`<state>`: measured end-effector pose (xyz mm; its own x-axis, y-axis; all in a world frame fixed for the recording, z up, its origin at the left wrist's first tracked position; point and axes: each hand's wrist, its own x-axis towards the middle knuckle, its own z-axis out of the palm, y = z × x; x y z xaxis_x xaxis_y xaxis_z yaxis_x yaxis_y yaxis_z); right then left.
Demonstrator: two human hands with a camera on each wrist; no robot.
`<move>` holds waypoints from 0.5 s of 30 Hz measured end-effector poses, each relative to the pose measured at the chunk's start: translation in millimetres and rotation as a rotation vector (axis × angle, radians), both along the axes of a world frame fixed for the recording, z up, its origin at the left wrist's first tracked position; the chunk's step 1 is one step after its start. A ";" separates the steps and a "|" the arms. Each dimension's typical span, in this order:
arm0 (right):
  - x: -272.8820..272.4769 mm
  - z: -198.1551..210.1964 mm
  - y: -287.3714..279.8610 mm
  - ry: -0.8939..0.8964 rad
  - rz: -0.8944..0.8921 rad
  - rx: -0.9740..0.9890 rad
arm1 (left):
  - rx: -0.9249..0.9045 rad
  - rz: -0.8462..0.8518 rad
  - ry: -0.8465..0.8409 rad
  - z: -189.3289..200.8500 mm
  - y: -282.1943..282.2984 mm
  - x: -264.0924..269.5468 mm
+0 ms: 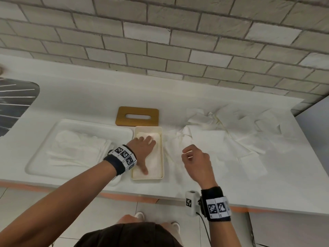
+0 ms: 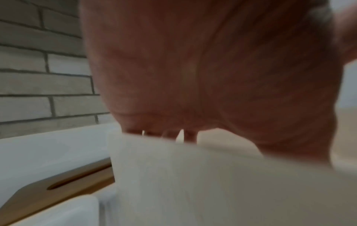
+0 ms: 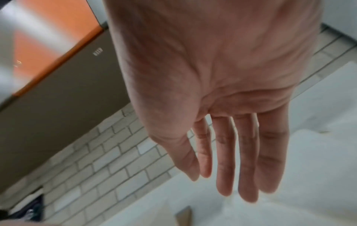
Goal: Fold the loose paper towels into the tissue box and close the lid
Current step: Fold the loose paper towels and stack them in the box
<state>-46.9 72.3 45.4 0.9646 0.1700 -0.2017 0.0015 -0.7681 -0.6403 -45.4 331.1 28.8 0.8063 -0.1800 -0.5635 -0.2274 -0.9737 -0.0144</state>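
A cream tissue box (image 1: pixel 147 177) stands open at the counter's front middle, with folded white towels (image 1: pixel 156 164) inside. My left hand (image 1: pixel 143 148) lies flat on those towels, fingers spread and pressing down; in the left wrist view the palm (image 2: pixel 203 76) sits right above the white paper (image 2: pixel 193 183). The wooden lid (image 1: pixel 137 116) with its slot lies flat just behind the box, also seen as the lid (image 2: pixel 58 188). My right hand (image 1: pixel 195 160) hovers right of the box, empty, its fingers (image 3: pixel 247 160) straight. Loose paper towels (image 1: pixel 224 136) sprawl to the right.
A shallow white tray (image 1: pixel 33 157) holding more white towels (image 1: pixel 80 148) sits left of the box. A brick wall (image 1: pixel 160 41) backs the counter. A dark sink (image 1: pixel 16 102) is at the far left. The counter's front edge (image 1: pixel 124 195) runs below my wrists.
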 end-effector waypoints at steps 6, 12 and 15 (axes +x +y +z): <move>47.7 -36.3 -82.2 -0.005 -0.037 -0.189 | -0.047 0.081 -0.079 29.9 -17.1 1.8; 50.1 -67.7 -118.8 0.041 0.086 -0.353 | -0.455 0.251 -0.484 66.3 -74.7 -11.5; 63.2 -60.6 -130.8 0.013 0.037 -0.317 | -0.578 0.274 -0.515 57.2 -109.3 -16.9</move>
